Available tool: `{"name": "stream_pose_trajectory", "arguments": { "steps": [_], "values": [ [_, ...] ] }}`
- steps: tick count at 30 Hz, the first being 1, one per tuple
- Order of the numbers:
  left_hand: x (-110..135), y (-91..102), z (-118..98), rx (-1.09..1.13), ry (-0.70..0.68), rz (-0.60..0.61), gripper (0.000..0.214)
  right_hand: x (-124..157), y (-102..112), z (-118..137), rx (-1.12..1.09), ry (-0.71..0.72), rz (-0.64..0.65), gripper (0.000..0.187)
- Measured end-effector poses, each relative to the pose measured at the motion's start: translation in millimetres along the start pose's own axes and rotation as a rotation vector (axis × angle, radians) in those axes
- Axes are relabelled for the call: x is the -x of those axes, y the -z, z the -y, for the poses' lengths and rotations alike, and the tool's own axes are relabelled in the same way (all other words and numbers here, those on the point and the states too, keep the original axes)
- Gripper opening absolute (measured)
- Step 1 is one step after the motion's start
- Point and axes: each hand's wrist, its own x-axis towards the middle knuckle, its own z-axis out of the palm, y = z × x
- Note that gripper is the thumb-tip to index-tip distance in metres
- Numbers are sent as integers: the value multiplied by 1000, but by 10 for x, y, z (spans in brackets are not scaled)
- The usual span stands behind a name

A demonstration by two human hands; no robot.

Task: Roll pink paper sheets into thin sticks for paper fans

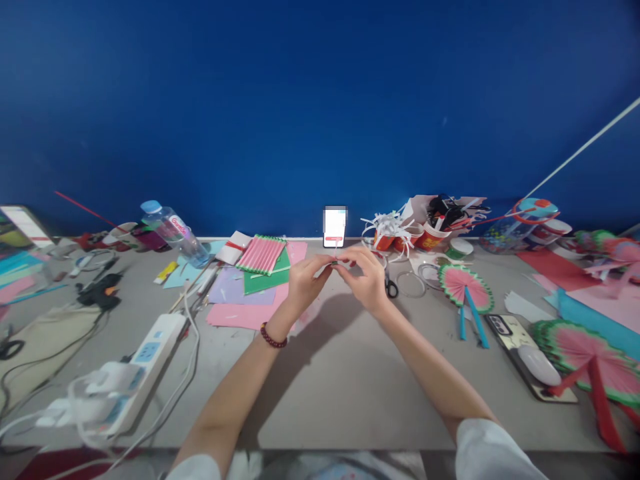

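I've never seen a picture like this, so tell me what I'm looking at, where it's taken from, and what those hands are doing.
There's no machine here, just a person working bare-handed. The single picture comes from a camera on their head, looking forward and down.

The left hand and right hand pinch a small piece, too tiny to identify.

On the grey table lie pleated pink paper, a power strip and a round paper fan.
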Motion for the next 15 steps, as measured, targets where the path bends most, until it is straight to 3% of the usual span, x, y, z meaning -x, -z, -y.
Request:
{"name": "stream_pose_trajectory", "arguments": {
  "steps": [9, 15],
  "values": [
    [-24, 40, 9, 36, 9, -40, 12, 12, -28, -13, -36, -23, 2, 6],
    [3, 43, -27, 40, 67, 18, 12, 46, -67, -26, -107, -83, -21, 11]
  ]
}}
